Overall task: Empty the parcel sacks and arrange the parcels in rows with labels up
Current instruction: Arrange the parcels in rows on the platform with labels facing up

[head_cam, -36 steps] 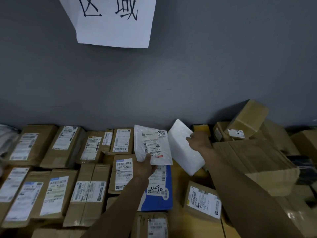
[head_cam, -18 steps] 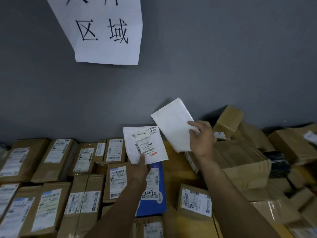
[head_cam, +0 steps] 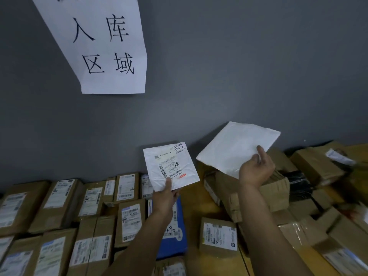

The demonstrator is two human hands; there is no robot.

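Parcels [head_cam: 59,206] in brown cartons lie in ordered rows at the left, labels upward, running back to the foot of the grey wall [head_cam: 239,76], on which a paper sign [head_cam: 103,46] hangs. Right of these rows, the left hand [head_cam: 166,198] holds the labelled white mailer [head_cam: 171,166] clear of the surface. The thumb is pressed on its near edge and the other fingers are curled beneath, so the mailer extends away from the hand toward the wall, label facing the camera. A blue parcel [head_cam: 175,232] lies directly below that hand. Further right, the right hand [head_cam: 255,170] pinches the blank white mailer [head_cam: 237,148] at its near right corner, thumb on top. The sheet is tilted and reaches up and left from the fingers, with no label visible on the exposed face. Bare tan surface [head_cam: 199,202] lies between the blue parcel and the unsorted heap of cartons [head_cam: 318,170] at the right. In judgement, the left hand is nearer that gap, and the blank mailer likely needs turning over before placement.
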